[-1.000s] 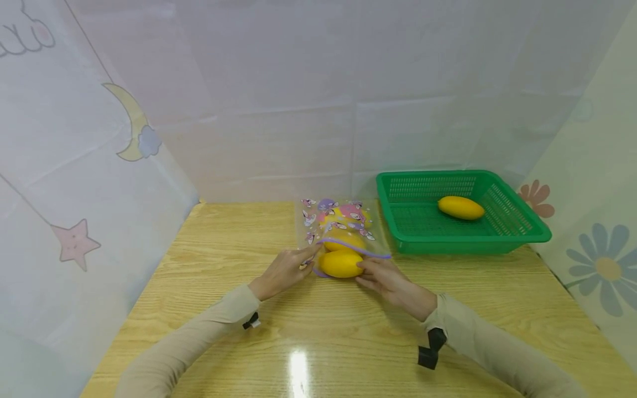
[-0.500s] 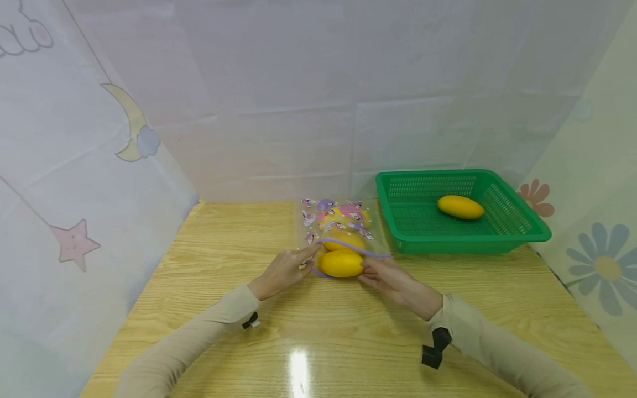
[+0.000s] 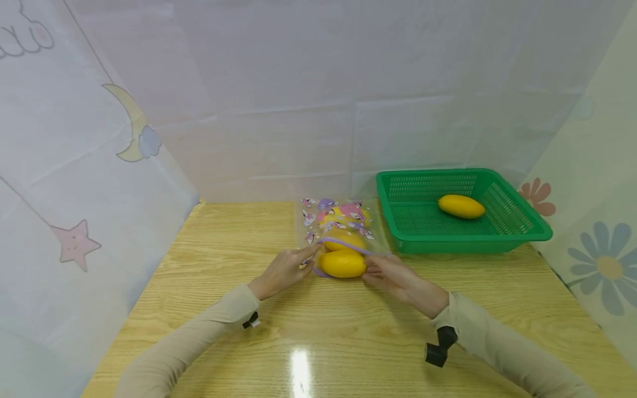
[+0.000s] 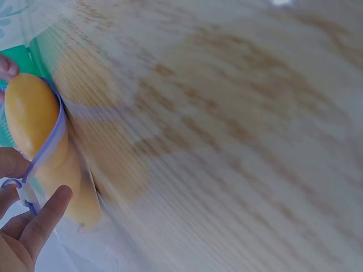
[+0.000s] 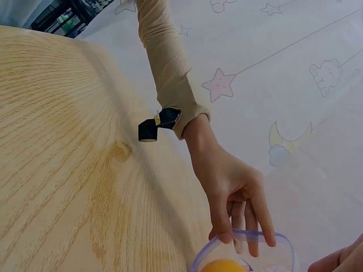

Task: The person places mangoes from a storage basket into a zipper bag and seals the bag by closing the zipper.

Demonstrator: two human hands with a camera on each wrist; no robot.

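Note:
A clear zip bag [image 3: 308, 221] with printed pictures and a purple zip edge lies on the table, its mouth facing me. One yellow mango [image 3: 342, 264] sits in the mouth, with another mango [image 3: 344, 241] behind it inside; printing obscures more yellow shapes deeper in. My left hand [image 3: 285, 272] pinches the left side of the bag's mouth, beside the white zip slider [image 4: 27, 194] in the left wrist view. At the front mango's right end, my right hand [image 3: 398, 277] has curled fingers on the bag's purple edge; its fingertips are partly hidden.
A green basket [image 3: 463, 239] stands at the back right, holding one mango [image 3: 461, 206]. The wooden table [image 3: 239, 232] meets a patterned cloth backdrop [image 3: 278, 110] at the back and sides. A dark strap piece [image 3: 437, 354] hangs from my right cuff.
My right hand has slid a little right, from the front mango's end to the bag's purple edge. The front mango has barely moved. My left hand stays in place.

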